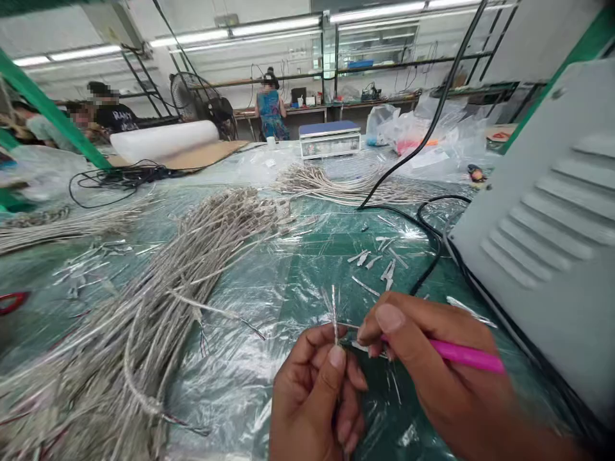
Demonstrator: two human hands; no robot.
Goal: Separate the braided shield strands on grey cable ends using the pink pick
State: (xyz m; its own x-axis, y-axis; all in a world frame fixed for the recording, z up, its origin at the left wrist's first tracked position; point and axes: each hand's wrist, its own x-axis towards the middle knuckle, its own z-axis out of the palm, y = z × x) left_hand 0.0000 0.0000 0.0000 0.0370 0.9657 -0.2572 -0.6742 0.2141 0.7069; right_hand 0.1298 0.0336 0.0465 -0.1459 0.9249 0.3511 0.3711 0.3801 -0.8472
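My left hand (319, 390) is closed, pinching a cable end between thumb and forefinger. From that pinch a silvery strand of shielding (334, 307) sticks straight up. My right hand (423, 358) is wrapped around a slim pink-handled tool (468, 356). A thin tip extends left from its fingers to the cable end, close to my left forefinger; its exact shape is too small to make out. Left of my hands lies a large bundle of pale grey cables (192, 269), some ends showing stripped fine wires.
Silvery scraps (387, 259) lie beyond my right hand on the plastic-covered green table (307, 256). A grey louvred machine housing (542, 230) stands at right, with black cords (435, 250) beside it. More cables (336, 186) lie farther back. Several people sit in the background.
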